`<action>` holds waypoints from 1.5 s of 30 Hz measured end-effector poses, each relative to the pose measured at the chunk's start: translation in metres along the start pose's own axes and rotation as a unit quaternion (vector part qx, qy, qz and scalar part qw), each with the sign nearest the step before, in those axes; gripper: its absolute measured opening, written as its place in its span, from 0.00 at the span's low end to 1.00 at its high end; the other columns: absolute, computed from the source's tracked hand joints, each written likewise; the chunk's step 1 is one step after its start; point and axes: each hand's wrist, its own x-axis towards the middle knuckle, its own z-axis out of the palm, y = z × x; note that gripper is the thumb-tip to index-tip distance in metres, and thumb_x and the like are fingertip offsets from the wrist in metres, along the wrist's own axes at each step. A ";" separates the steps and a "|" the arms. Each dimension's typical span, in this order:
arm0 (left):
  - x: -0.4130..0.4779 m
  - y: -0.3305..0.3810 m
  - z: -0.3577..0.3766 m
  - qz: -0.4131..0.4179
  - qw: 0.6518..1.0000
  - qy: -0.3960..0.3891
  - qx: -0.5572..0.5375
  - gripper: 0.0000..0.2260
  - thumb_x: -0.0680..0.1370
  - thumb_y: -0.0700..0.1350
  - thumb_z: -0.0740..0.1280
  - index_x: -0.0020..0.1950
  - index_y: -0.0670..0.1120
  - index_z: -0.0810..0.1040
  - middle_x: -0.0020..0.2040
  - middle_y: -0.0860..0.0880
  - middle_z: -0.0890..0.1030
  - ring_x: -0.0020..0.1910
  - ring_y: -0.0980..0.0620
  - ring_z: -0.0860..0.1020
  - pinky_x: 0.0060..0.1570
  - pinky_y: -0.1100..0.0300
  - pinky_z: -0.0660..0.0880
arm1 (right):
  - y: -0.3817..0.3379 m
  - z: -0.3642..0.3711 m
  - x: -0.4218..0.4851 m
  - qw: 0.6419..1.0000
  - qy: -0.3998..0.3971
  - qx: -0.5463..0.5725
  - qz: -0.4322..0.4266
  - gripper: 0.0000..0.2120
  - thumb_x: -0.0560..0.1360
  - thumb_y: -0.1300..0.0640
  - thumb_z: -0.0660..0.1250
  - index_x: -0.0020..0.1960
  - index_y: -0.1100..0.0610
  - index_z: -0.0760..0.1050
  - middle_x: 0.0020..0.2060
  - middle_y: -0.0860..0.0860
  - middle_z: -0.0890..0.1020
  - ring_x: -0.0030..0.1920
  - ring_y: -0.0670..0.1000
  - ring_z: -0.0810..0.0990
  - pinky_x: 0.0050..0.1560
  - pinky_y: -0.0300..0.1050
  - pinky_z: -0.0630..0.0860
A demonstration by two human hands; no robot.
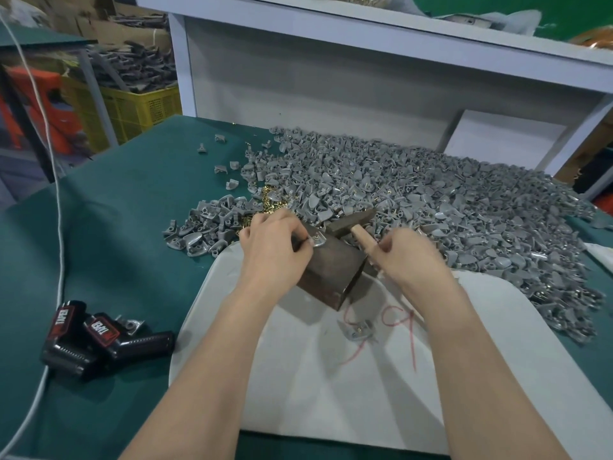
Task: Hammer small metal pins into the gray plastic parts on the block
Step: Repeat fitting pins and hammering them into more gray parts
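Note:
A dark metal block (331, 273) stands on a white cloth (348, 376). On its top lies one gray plastic part (317, 239), pinched by the fingers of my left hand (273, 249). My right hand (411, 257) grips the wooden handle of a hammer (360, 234); its dark head (351, 221) hovers just right of the part. A big heap of gray parts (414, 200) covers the table behind. Small brass pins (268, 200) lie in a pile beyond my left hand. One gray part (358, 330) rests on the cloth near the block.
Two black tape dispensers (99, 340) lie on the green table (126, 227) at the left, beside a white cable (59, 227). A white shelf unit (331, 68) stands behind the heap. Red thread (398, 323) lies on the cloth. A yellow crate (132, 107) sits at far left.

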 end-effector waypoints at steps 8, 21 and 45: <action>0.002 -0.002 -0.002 -0.015 1.000 -0.001 0.002 0.05 0.75 0.47 0.69 0.39 0.52 0.75 0.48 0.57 0.72 0.51 0.54 0.62 0.51 0.57 0.54 | 0.007 -0.010 -0.001 0.989 0.052 0.133 -0.046 0.08 0.78 0.54 0.61 0.51 0.57 0.65 0.42 0.54 0.79 0.38 0.52 0.79 0.32 0.46 0.71; 0.001 0.003 -0.005 -0.022 1.000 0.000 0.011 0.08 0.74 0.45 0.70 0.37 0.53 0.75 0.47 0.56 0.77 0.52 0.52 0.67 0.49 0.58 0.55 | -0.010 -0.024 -0.040 0.957 0.064 0.115 -0.257 0.20 0.78 0.54 0.64 0.68 0.44 0.70 0.61 0.40 0.77 0.52 0.40 0.80 0.51 0.33 0.74; 0.000 0.004 -0.005 -0.022 1.000 0.012 -0.006 0.08 0.74 0.45 0.70 0.37 0.52 0.74 0.44 0.56 0.74 0.49 0.53 0.65 0.47 0.58 0.53 | -0.008 -0.021 -0.037 0.929 0.187 0.199 -0.250 0.20 0.78 0.54 0.64 0.69 0.44 0.69 0.56 0.41 0.79 0.51 0.39 0.77 0.52 0.30 0.70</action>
